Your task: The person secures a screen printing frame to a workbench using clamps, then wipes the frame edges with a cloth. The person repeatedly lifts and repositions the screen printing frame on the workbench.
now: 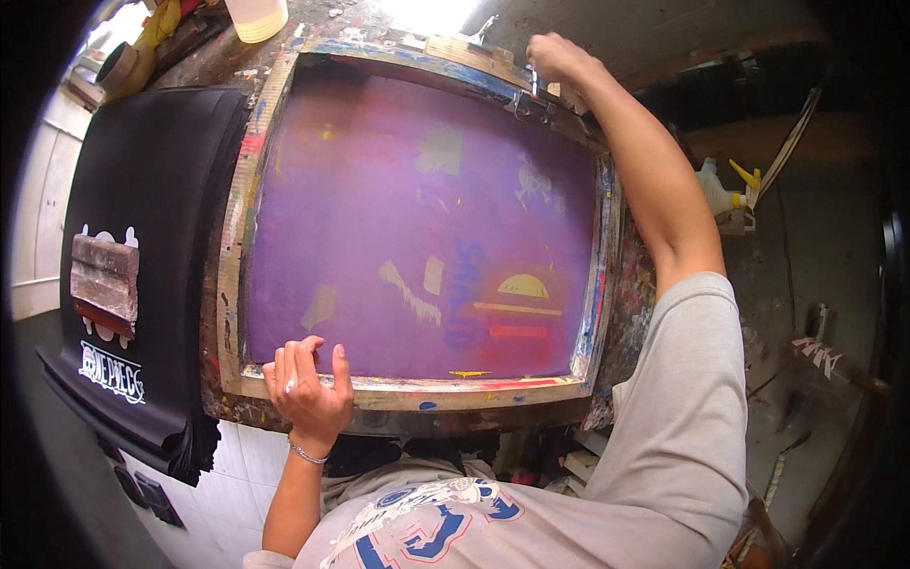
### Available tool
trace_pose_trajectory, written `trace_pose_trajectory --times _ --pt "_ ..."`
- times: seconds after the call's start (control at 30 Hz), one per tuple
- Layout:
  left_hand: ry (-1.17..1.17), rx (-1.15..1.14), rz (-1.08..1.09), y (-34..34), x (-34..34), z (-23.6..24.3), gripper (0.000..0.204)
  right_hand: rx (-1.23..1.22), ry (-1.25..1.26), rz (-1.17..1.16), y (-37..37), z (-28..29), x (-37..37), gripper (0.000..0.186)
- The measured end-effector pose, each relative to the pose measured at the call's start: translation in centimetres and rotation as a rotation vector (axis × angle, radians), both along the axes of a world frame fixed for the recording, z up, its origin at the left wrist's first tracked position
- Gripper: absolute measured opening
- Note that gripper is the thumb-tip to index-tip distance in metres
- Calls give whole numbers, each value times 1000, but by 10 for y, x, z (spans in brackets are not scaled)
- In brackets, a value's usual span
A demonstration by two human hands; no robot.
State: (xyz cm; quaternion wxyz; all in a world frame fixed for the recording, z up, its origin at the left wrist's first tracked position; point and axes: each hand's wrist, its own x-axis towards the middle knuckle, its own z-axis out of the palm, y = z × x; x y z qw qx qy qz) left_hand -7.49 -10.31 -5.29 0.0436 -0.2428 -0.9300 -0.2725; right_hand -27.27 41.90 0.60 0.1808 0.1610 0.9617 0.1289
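A screen-printing frame (230, 284) with purple mesh lies before me, its wooden rails spotted with paint. Stencilled shapes show in the mesh, among them a yellow and red hat shape (521, 296). My left hand (313, 389) is at the near left corner of the frame, over its near rail. Its fingers are bent, the thumb stands apart, and nothing shows in it. Stretched to the far right corner, my right hand (561, 59) has its fingers closed round a small metal piece beside the hinge clamp (536, 106). Its fingertips are partly hidden.
Left of the frame lies a stack of black fabric (156, 171) with white printing and a paint-crusted block (104, 277) on top. A pale tub (256, 17) stands at the far left. On the right are a spray bottle (722, 190) and a stained metal rod (821, 322).
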Motion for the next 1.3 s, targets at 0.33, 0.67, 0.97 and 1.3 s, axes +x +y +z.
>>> trace_pose_trajectory --times 0.33,0.67,0.97,1.3 --pt "18 -4 13 3 -2 -4 15 76 -201 -108 -11 -15 -11 38" --pt "12 -17 -44 9 -2 -2 13 -217 129 -122 69 -34 11 29" --pt "28 -22 14 3 -1 -3 13 42 46 -201 -35 -20 -10 28" --pt "-11 -21 -13 6 0 -5 11 -601 395 -329 37 -28 37 38"
